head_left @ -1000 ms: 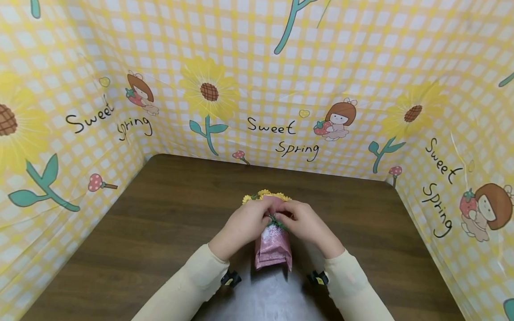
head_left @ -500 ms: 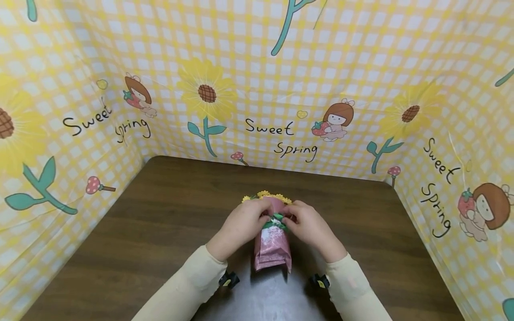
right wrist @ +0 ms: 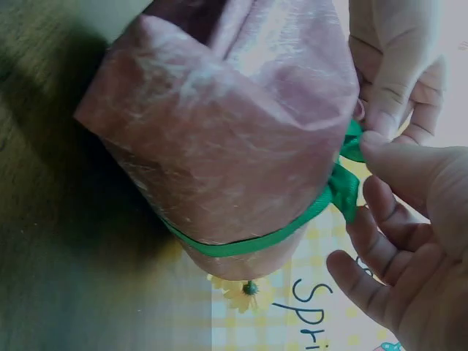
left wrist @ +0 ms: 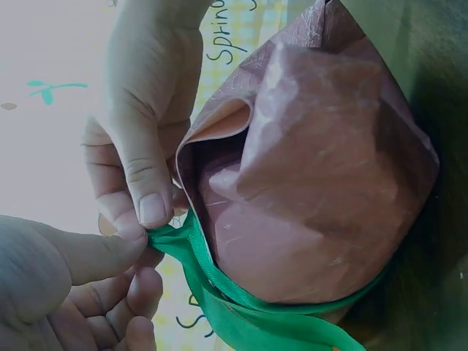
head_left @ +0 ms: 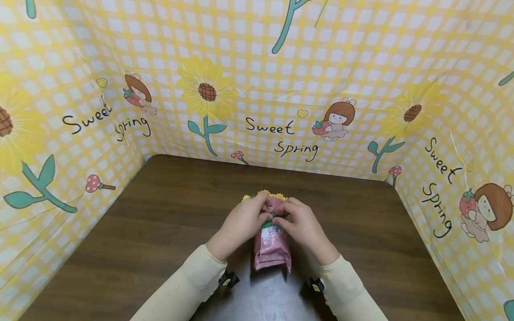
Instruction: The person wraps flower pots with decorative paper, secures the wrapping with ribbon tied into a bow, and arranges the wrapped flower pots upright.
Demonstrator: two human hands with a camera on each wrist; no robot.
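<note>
A bouquet wrapped in pink paper [head_left: 275, 252] lies on the table, its yellow flowers [head_left: 277, 195] peeking out past the hands at the far end. A green ribbon [left wrist: 234, 318] loops around the paper's narrow part. Above the paper, my left hand [head_left: 241, 223] pinches the gathered ribbon between thumb and fingers. My right hand [head_left: 307, 225] pinches ribbon too, its thumb [right wrist: 402, 164] right beside the left hand's fingertips. A short ribbon tail hangs under the pinch in the right wrist view. The fingers cover most of the knot area.
The dark brown wooden table [head_left: 176, 223] carries the bouquet near its middle. A yellow checked cloth [head_left: 265, 80] with printed flowers and lettering hangs around the back and both sides. Black wrist cameras [head_left: 229, 279] sit under both cuffs.
Half a second ago green ribbon showed spread between slightly parted hands. Now the right hand has moved left and the fingertips meet over the ribbon. The bouquet stays in place.
</note>
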